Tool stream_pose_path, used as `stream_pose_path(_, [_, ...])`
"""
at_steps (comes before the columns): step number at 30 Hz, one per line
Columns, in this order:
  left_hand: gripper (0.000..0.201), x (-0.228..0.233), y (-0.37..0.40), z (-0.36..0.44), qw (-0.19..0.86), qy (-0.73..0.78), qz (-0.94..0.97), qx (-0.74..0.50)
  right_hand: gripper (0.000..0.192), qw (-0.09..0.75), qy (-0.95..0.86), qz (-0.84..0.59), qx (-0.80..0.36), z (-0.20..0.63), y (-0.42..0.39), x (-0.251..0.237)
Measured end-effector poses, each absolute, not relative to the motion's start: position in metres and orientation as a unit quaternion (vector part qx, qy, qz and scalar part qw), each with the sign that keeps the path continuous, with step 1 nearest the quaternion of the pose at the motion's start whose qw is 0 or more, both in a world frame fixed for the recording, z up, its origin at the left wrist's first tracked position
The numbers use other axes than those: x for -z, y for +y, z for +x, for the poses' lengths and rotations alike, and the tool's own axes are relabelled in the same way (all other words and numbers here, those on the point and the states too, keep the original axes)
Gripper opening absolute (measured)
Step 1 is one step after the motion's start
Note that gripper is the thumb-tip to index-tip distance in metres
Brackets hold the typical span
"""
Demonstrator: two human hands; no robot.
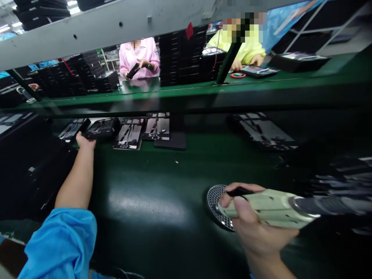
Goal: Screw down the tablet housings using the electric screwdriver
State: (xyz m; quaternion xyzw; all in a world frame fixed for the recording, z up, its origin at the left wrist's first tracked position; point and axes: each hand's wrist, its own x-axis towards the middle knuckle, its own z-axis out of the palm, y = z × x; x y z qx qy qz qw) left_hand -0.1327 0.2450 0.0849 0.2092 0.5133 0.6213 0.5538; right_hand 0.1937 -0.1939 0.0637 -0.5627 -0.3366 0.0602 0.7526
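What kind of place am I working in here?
Most likely an electronics assembly line: a long dark green conveyor belt, flat black device chassis parts lined up on it, and stacked black trays beside workers opposite.

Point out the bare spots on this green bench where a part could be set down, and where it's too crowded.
The widest bare patch of green bench lies between the left hand and the right hand holding the power screwdriver, short of the row of metal frames. Crowded: that row, the perforated disc, the dark stacks at left and blurred parts at right.
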Motion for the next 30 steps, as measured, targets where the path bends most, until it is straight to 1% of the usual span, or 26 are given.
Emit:
stream_pose_path(3, [0.054, -0.077, 0.254, -0.127, 0.418, 0.601, 0.237, -0.638, 0.018, 0.740, -0.329, -0.583, -0.065, 0.193, -0.194, -0.062])
stream_pose_path(6, [0.067, -0.072, 0.254, -0.121, 0.310, 0.666, 0.298, -0.609, 0.017, 0.737, -0.325, -0.587, -0.084, 0.192, -0.194, -0.061])
stream_pose_path(8, [0.077, -0.069, 0.247, -0.112, 0.257, 0.682, 0.368, -0.578, 0.018, 0.738, -0.330, -0.581, -0.094, 0.191, -0.195, -0.061])
stream_pose_path(10, [0.077, -0.063, 0.234, -0.095, 0.238, 0.666, 0.459, -0.537, 0.019, 0.740, -0.335, -0.575, -0.101, 0.191, -0.196, -0.061])
stream_pose_path(11, [0.072, -0.059, 0.227, -0.082, 0.246, 0.649, 0.508, -0.511, 0.018, 0.739, -0.339, -0.572, -0.104, 0.192, -0.197, -0.061])
stream_pose_path(14, [0.043, -0.041, 0.203, -0.029, 0.315, 0.584, 0.621, -0.417, 0.016, 0.735, -0.350, -0.571, -0.104, 0.191, -0.197, -0.061])
stream_pose_path(16, [0.033, -0.030, 0.191, 0.010, 0.359, 0.557, 0.649, -0.373, 0.017, 0.732, -0.352, -0.575, -0.095, 0.190, -0.197, -0.061])
stream_pose_path(20, [0.033, -0.022, 0.180, 0.061, 0.433, 0.559, 0.624, -0.334, 0.017, 0.711, -0.349, -0.606, -0.073, 0.190, -0.197, -0.057])
stream_pose_path(24, [0.036, -0.013, 0.164, 0.061, 0.542, 0.581, 0.531, -0.294, 0.013, 0.697, -0.353, -0.619, -0.083, 0.189, -0.198, -0.054])
stream_pose_path(27, [0.038, -0.008, 0.152, 0.055, 0.600, 0.589, 0.438, -0.318, 0.013, 0.692, -0.363, -0.617, -0.096, 0.189, -0.198, -0.051])
stream_pose_path(30, [0.039, -0.013, 0.158, 0.060, 0.624, 0.588, 0.351, -0.376, 0.015, 0.681, -0.375, -0.623, -0.087, 0.191, -0.197, -0.048])
